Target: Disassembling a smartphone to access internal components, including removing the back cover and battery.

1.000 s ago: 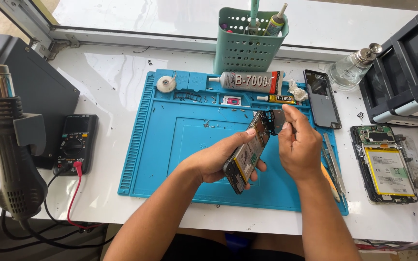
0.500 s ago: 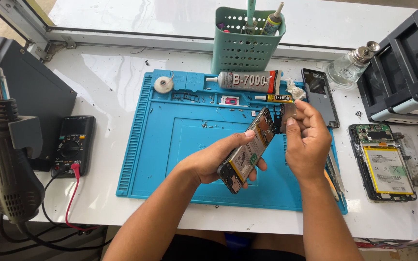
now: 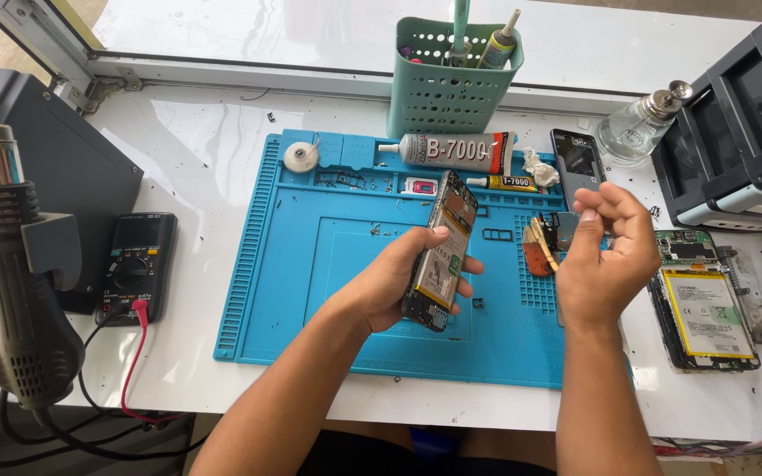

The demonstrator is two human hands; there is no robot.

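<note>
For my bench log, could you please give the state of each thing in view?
Opened phone: back off, held tilted in left hand.
Right hand: raised, fingers pinched together.
Second phone: back off, lying flat.
Large glue tube: capped, lying down.
Multimeter: lead plugged in.
</note>
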